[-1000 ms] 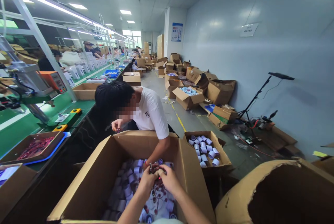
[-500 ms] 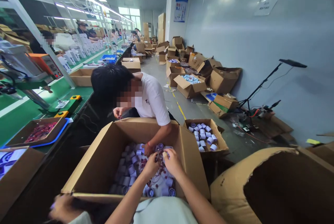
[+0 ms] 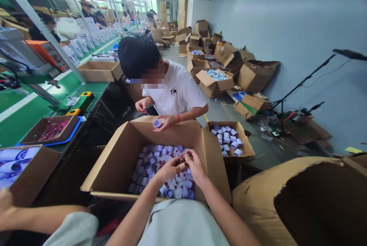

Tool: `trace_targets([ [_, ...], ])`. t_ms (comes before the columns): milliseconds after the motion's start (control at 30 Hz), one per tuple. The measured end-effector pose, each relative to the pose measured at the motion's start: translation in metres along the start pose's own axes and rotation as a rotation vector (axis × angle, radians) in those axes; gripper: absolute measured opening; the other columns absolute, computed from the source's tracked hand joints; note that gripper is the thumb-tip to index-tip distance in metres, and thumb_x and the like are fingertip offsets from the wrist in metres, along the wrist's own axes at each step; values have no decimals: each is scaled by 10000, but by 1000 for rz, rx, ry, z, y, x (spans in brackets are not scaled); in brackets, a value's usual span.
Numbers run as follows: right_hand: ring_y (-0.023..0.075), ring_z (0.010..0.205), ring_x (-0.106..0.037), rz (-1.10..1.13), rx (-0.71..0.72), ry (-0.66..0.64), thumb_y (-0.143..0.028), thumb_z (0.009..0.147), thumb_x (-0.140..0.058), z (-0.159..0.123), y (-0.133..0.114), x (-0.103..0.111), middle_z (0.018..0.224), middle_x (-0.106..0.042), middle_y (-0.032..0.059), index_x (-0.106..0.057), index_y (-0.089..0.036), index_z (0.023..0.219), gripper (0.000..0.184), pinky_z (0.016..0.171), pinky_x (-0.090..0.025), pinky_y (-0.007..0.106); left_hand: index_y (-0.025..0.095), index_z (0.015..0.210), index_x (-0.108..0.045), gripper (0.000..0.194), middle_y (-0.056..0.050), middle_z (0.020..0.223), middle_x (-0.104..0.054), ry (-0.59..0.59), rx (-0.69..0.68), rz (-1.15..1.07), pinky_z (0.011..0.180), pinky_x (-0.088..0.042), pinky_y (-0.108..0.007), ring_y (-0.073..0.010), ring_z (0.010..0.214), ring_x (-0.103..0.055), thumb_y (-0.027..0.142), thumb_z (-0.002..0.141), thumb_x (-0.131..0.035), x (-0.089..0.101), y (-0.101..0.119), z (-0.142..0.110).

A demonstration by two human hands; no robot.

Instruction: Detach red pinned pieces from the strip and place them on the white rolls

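Both my hands meet over the large open cardboard box (image 3: 114, 154), which is filled with several small white-and-blue rolls (image 3: 149, 163) and red pieces. My left hand (image 3: 169, 169) and my right hand (image 3: 195, 163) are closed in a pinch on a small red-and-white item (image 3: 182, 160) held between them, too small to name. Across the box a person in a white T-shirt (image 3: 174, 93) holds one blue-topped roll (image 3: 157, 123) over the far flap.
A smaller box of rolls (image 3: 229, 140) sits right of the big one. A torn brown drum (image 3: 298, 196) is at my right. A green workbench (image 3: 34, 116) with a press machine (image 3: 31, 66) and trays runs along the left. Open cartons (image 3: 215, 81) line the aisle.
The view dropped and moved closer. The person opposite lifted an arm out of the box with a roll and sat up. My hands stayed pinched together over the box.
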State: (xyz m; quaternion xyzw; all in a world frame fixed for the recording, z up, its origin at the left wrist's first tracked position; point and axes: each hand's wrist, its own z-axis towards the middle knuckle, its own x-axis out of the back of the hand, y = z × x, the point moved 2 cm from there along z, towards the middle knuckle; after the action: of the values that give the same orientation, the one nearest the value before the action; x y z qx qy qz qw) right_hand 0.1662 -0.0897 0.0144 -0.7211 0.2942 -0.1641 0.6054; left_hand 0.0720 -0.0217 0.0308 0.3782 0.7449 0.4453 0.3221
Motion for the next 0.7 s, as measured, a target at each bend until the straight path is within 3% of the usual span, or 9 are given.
trace_targets([
  [200, 208, 707, -632, -100, 43, 114, -495, 740, -484, 2, -1, 2, 759, -677, 53, -562, -214, 914, 339, 673, -517, 346, 165, 638, -533, 209, 43, 540, -525, 72, -7, 80, 454, -319, -214, -79, 448, -427, 349, 706, -607, -2, -6, 1],
  [367, 209, 692, -574, -295, 143, 191, -347, 737, -495, -2, -11, 4, 731, -653, 43, -628, -208, 846, 221, 714, -458, 351, 176, 640, -510, 161, 70, 485, -468, 136, 1, 64, 403, -262, -198, -65, 392, -377, 313, 706, -564, -12, -11, 2],
  [467, 207, 691, -568, -385, 211, 214, -311, 768, -478, -5, -14, 2, 746, -665, 49, -656, -211, 864, 225, 712, -443, 340, 180, 667, -505, 177, 89, 468, -429, 149, 16, 16, 389, -252, -189, -55, 372, -353, 341, 701, -569, -16, -10, 3],
  [600, 209, 753, -579, -577, 431, 240, -226, 811, -420, -11, -15, 0, 780, -683, 62, -692, -221, 882, 281, 724, -441, 316, 168, 725, -541, 241, 95, 441, -415, 150, 59, -58, 361, -250, -186, -51, 339, -334, 404, 694, -579, -21, -7, 3],
  [700, 207, 787, -573, -629, 468, 159, -123, 772, -399, -13, -14, 0, 824, -696, 56, -704, -243, 908, 355, 755, -444, 314, 159, 733, -563, 315, 87, 420, -421, 145, 95, -100, 326, -224, -192, -57, 309, -336, 471, 692, -579, -24, -5, 2],
])
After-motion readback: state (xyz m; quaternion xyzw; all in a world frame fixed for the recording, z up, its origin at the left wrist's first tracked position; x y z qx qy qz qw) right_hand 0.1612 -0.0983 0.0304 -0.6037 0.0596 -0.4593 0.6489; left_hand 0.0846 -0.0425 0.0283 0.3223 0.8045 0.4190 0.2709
